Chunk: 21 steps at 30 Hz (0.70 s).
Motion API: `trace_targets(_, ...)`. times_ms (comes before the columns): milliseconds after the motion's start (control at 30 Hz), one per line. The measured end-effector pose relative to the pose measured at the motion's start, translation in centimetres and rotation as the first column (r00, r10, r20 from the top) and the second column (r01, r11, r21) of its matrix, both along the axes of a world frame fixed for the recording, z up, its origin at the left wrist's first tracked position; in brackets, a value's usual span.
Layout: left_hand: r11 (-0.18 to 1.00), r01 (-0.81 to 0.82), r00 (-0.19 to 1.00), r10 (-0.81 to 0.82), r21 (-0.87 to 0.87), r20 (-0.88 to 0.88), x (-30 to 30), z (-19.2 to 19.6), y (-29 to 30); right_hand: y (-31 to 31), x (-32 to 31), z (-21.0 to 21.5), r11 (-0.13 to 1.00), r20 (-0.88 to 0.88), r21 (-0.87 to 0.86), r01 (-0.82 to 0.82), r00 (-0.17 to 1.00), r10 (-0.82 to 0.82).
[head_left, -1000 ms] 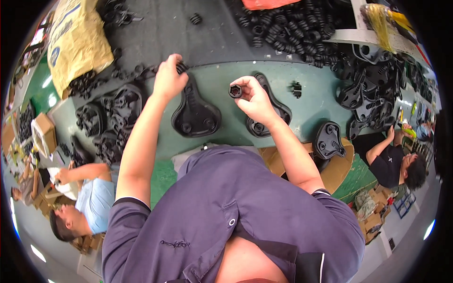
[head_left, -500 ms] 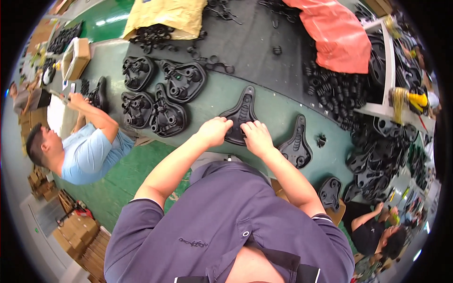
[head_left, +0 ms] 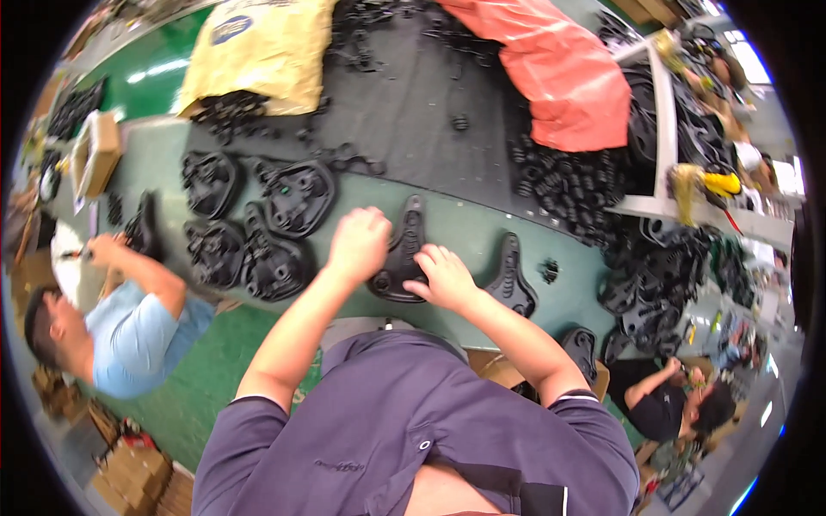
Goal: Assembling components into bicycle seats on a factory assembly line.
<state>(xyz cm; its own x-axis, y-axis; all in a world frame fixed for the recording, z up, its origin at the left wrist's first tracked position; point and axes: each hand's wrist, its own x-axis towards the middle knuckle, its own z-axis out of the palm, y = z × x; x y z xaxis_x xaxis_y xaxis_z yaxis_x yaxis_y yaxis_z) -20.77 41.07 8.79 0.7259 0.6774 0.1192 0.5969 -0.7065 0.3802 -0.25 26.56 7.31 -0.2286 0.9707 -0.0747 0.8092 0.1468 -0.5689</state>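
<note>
The person wore a dark purple short-sleeved polo shirt with a small white button and faint chest lettering. Both forearms were bare, with no gloves on either hand.

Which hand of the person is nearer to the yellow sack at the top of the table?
Left. The left hand lies below the yellow sack, on the black saddle. The right hand rests lower and further right on that saddle, so it is farther.

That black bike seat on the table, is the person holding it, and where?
Both hands rest on the black saddle: left hand at its left edge, right hand at its wide end.
</note>
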Motion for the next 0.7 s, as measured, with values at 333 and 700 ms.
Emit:
trace_targets(333,0.981,-0.085,0.937,0.139,0.176,-0.321,2.5,-8.9,13.3,25.9,15.9,-3.5,0.67,-0.29,-0.127,0.731,0.619,-0.73)
trace_targets(700,0.993,0.001,1.0,-0.001,-0.117,0.001,0.2,-9.1,6.0,44.1,23.7,-8.0,0.306,-0.507,-0.671,0.676,-0.117,-0.854)
